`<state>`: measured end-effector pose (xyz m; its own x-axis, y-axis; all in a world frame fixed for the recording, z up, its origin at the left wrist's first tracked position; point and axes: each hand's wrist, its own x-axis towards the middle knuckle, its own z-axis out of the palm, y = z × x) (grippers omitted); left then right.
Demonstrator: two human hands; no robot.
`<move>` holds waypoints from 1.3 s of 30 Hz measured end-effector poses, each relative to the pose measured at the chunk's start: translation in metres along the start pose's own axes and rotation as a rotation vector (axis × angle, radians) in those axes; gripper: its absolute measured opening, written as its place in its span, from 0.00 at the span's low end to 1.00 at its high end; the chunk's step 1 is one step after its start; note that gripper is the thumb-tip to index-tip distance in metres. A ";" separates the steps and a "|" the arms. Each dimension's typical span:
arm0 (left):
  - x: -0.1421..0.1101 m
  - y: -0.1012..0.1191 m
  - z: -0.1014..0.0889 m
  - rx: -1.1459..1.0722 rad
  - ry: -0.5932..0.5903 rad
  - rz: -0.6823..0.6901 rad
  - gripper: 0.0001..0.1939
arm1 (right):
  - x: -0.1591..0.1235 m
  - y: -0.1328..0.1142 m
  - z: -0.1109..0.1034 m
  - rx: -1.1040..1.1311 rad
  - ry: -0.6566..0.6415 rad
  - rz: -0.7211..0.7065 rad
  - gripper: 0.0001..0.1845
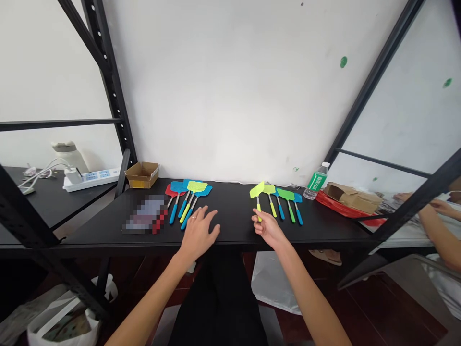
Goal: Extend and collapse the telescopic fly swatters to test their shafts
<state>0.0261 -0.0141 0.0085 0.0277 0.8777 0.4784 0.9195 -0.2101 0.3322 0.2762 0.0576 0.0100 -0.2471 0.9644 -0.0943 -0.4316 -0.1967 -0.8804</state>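
Observation:
My right hand [269, 228] is closed around the handle of a yellow fly swatter [257, 190], whose head points up and away from me. Right of it lie another yellow swatter [269, 189], a green swatter [285, 194] and blue ones, such as the blue swatter [297, 197] at the far end. My left hand [199, 231] is open with fingers apart, just in front of a second fanned group. That group has a red swatter [171, 190], a yellow swatter [197, 187] with a perforated head, and several blue ones, including a blue swatter [177, 186].
The black table [230, 233] meets a white wall. At its back left stands an open cardboard box [142, 175]; a blurred-out item [147, 214] lies before it. On the right are a green-labelled bottle [317, 181] and torn cardboard [355, 197] on red plastic. Another person's arm [437, 230] shows far right.

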 end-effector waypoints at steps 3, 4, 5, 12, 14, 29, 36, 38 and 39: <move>0.004 -0.023 0.009 0.160 0.064 -0.037 0.24 | 0.007 -0.006 -0.018 -0.046 0.140 -0.069 0.19; 0.004 -0.027 0.013 0.193 0.066 -0.044 0.24 | 0.009 -0.007 -0.023 -0.076 0.176 -0.077 0.24; 0.003 -0.031 0.016 0.217 0.063 -0.048 0.24 | 0.011 -0.007 -0.028 -0.118 0.206 -0.085 0.31; -0.001 -0.029 0.023 0.235 0.096 -0.032 0.21 | 0.025 0.006 -0.044 -0.585 0.280 -0.230 0.47; -0.001 -0.028 0.022 0.220 0.109 -0.031 0.19 | 0.026 0.010 -0.043 -0.707 0.295 -0.321 0.46; -0.002 -0.021 0.010 0.125 0.116 0.006 0.16 | 0.020 0.005 -0.040 -0.750 0.247 -0.422 0.22; -0.003 -0.021 0.007 0.069 0.061 0.028 0.21 | 0.024 0.005 -0.046 -0.747 0.286 -0.395 0.28; -0.003 -0.021 0.006 0.047 0.058 0.042 0.22 | 0.027 0.006 -0.049 -0.709 0.314 -0.401 0.34; -0.003 -0.021 0.006 0.040 0.056 0.046 0.22 | 0.028 0.006 -0.050 -0.691 0.327 -0.412 0.36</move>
<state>0.0086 -0.0094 -0.0046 0.0495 0.8416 0.5378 0.9326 -0.2318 0.2767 0.3101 0.0921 -0.0216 0.1201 0.9584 0.2588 0.2182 0.2288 -0.9487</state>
